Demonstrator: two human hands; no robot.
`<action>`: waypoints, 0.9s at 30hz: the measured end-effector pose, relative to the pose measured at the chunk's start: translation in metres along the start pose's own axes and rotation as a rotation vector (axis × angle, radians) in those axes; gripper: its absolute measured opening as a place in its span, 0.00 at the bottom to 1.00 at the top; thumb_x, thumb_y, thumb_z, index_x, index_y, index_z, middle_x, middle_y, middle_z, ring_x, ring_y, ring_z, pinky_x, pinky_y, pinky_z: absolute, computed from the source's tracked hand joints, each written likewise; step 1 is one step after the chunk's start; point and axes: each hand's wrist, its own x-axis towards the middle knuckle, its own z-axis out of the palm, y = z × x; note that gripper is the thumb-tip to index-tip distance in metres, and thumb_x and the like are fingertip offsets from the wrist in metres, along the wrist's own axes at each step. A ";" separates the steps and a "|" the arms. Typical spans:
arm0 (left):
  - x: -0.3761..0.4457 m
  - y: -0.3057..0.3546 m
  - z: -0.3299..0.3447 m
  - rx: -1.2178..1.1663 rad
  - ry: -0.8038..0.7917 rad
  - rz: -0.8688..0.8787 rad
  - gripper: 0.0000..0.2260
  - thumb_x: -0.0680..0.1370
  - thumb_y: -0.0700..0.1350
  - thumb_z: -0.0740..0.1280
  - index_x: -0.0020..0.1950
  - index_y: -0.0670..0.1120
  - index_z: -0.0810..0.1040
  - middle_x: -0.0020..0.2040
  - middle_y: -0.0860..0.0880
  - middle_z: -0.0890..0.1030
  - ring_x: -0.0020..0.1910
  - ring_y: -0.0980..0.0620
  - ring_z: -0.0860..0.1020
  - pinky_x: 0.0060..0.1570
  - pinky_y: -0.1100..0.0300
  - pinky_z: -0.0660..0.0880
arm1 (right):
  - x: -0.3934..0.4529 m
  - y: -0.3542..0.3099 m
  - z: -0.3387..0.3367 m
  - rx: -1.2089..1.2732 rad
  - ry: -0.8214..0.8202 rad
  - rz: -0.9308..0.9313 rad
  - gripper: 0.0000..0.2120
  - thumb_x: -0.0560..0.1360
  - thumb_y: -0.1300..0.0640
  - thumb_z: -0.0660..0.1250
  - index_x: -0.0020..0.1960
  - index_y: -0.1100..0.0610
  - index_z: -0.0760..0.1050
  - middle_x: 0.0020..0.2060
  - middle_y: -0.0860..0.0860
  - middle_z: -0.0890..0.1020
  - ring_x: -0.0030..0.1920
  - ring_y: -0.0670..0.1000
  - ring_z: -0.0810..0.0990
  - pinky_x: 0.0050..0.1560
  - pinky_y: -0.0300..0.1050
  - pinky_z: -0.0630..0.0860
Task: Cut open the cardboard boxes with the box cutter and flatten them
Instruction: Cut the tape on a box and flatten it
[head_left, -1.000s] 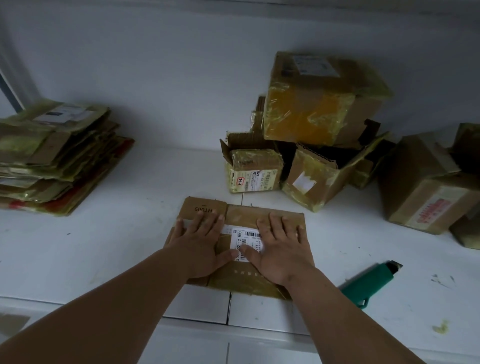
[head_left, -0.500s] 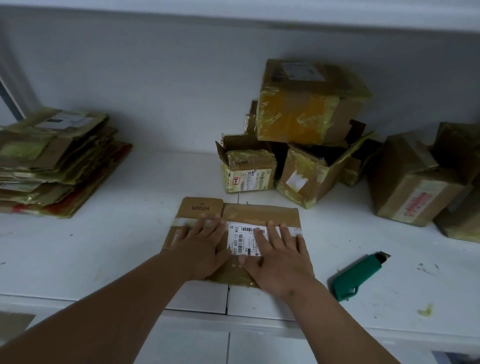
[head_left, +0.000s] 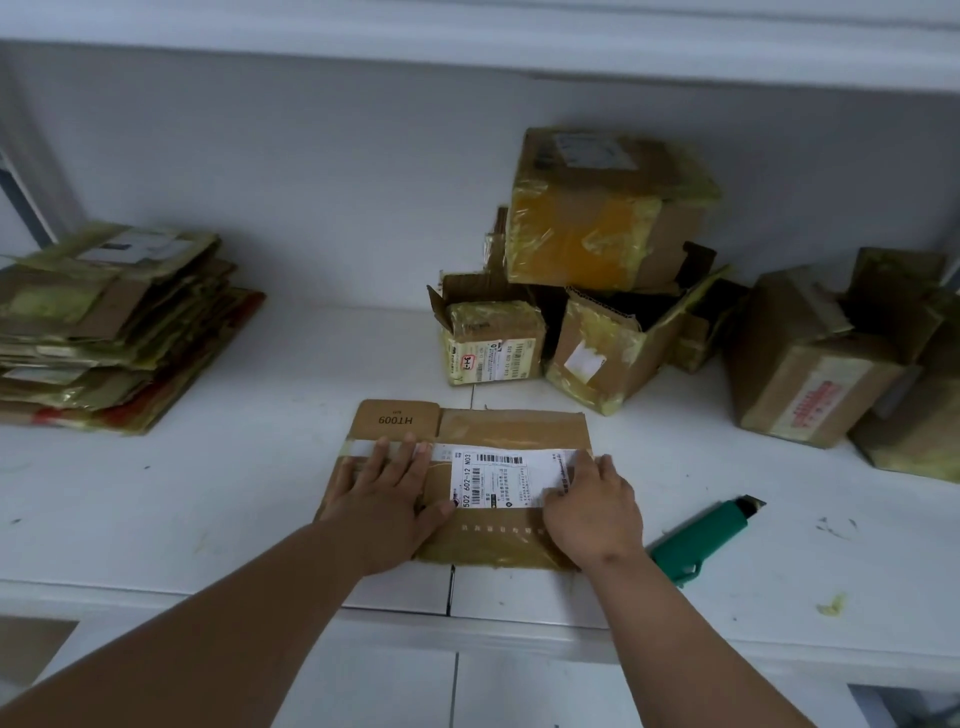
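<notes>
Mid-task: a stack of flattened boxes (head_left: 104, 327) at far left, one flattened box (head_left: 511, 431) under my left hand (head_left: 387, 499) and right hand (head_left: 592, 506), fingers straight, pressing; uncut boxes (head_left: 608, 208) wait behind, box cutter (head_left: 701, 538) idle on surface (head_left: 260, 493) right.

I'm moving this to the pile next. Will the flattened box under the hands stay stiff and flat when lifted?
Probably fairly stiff and light: the flattened box is thin cardboard held by tape. It may spring open a little, since both hands, left hand and right hand, press it down. The glossy tape could make it slippery.
</notes>
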 end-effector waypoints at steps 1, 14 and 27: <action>0.001 -0.002 0.001 -0.005 0.016 0.006 0.48 0.62 0.72 0.28 0.79 0.52 0.34 0.79 0.53 0.35 0.78 0.48 0.34 0.75 0.45 0.37 | 0.000 -0.002 -0.003 0.037 -0.014 0.010 0.24 0.77 0.53 0.59 0.72 0.53 0.63 0.68 0.56 0.69 0.68 0.60 0.66 0.67 0.54 0.67; -0.024 -0.013 -0.013 -0.041 0.050 0.001 0.46 0.67 0.75 0.30 0.80 0.51 0.39 0.81 0.51 0.41 0.79 0.48 0.43 0.77 0.48 0.46 | -0.016 0.000 -0.019 0.843 -0.113 0.194 0.10 0.69 0.68 0.65 0.47 0.58 0.79 0.40 0.57 0.86 0.43 0.60 0.85 0.47 0.62 0.82; -0.078 -0.024 -0.077 -0.176 0.878 -0.098 0.38 0.75 0.57 0.68 0.78 0.46 0.54 0.77 0.43 0.59 0.73 0.42 0.63 0.68 0.43 0.65 | -0.061 -0.035 -0.043 0.571 0.265 -0.550 0.17 0.82 0.59 0.58 0.70 0.47 0.64 0.51 0.43 0.77 0.47 0.46 0.76 0.46 0.40 0.71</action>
